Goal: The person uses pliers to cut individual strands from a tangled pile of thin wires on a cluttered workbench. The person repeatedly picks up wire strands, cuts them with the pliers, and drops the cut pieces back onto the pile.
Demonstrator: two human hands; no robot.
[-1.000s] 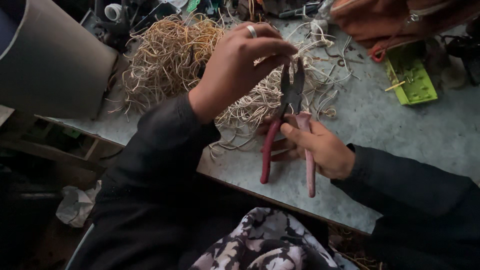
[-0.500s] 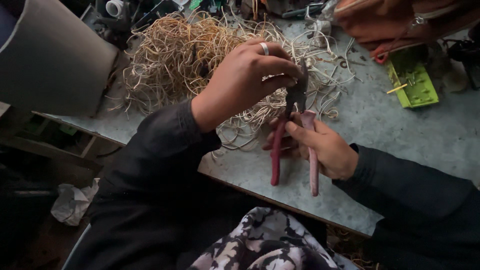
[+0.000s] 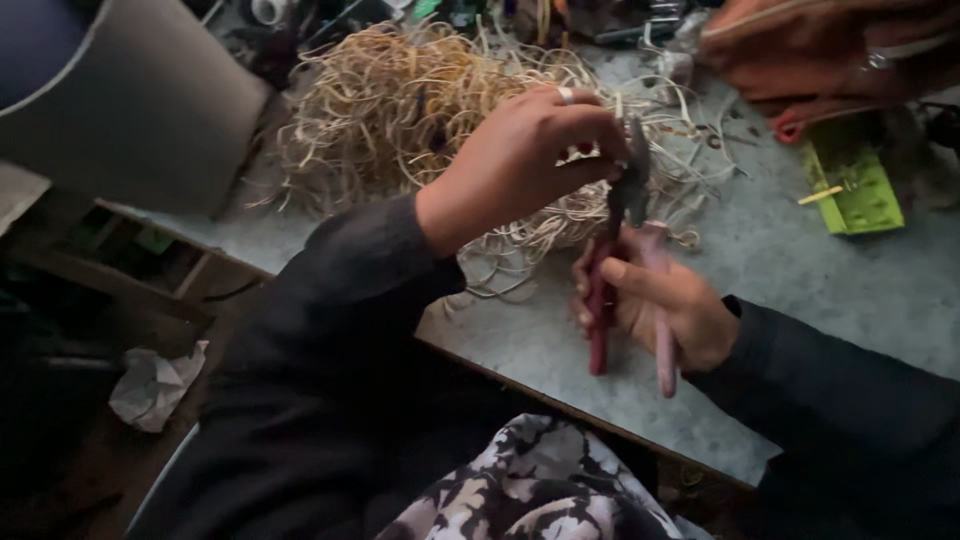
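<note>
Pliers [image 3: 628,262] held upright above the near part of the table [image 3: 800,290]: dark metal head up, two handles down, long axis near vertical and leaning slightly right at the top. One handle is dark red, the other pale pink; the picture is blurred, so the state of the jaws is unclear. The right hand [image 3: 668,305] is closed around both handles, hiding their middle. The left hand [image 3: 525,155], a ring on one finger, pinches at the pliers' head with fingertips together; what it pinches cannot be made out. Behind lies a tangled heap of tan and white wire [image 3: 440,110]. At far right sit a green plastic piece [image 3: 860,195] and an orange bag [image 3: 830,45], cut off by the frame.
</note>
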